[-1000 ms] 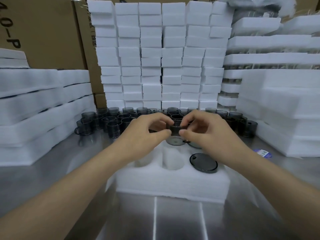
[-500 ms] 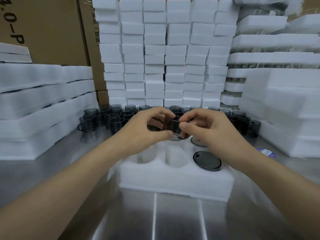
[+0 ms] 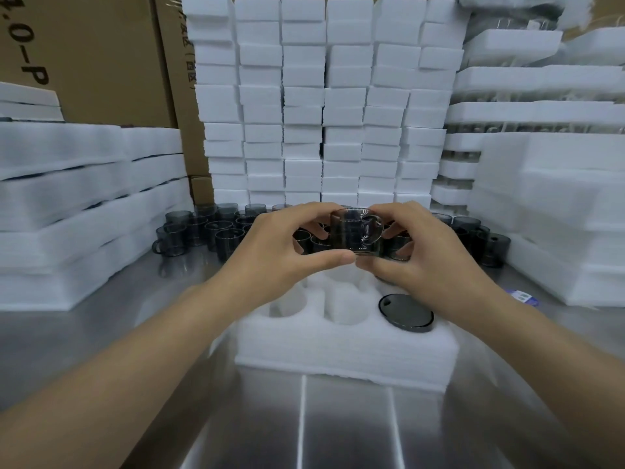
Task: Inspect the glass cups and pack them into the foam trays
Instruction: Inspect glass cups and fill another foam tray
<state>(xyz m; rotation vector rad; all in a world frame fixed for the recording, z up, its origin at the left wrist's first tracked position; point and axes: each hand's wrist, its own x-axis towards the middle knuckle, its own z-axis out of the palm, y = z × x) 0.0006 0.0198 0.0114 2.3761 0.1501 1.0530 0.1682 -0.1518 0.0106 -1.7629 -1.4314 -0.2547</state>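
A steel table (image 3: pixel 338 431) ran across the whole foreground, its surface catching long pale streaks of light. Behind it rose a wall of stacked foam blocks (image 3: pixel 324 103), with cardboard boxes (image 3: pixel 98 55) to the left of it. Flat foam sheets (image 3: pixel 67 211) were piled at the left edge of the table, and further piles of foam (image 3: pixel 554 211) stood at the right.

On the table, nearest the person, sat the foam tray (image 3: pixel 345 350), white, with round pockets cut into its top. A dark cup (image 3: pixel 406 313) lay seated in the pocket at the tray's right side; the pockets to its left showed only white foam. Behind the tray a crowd of dark glass cups (image 3: pixel 203 231) stood on the steel in front of the block wall, some with handles turned outward.

Both forearms reached in from the lower corners and met above the far edge of the tray. The left hand (image 3: pixel 280 255) and the right hand (image 3: pixel 426 255) together pinched one smoky glass cup (image 3: pixel 353 231), thumbs underneath and fingers curled over its rim, holding it upright in the air with its handle facing the camera and to the right. A small blue label (image 3: pixel 522 296) lay on the table by the right-hand foam pile
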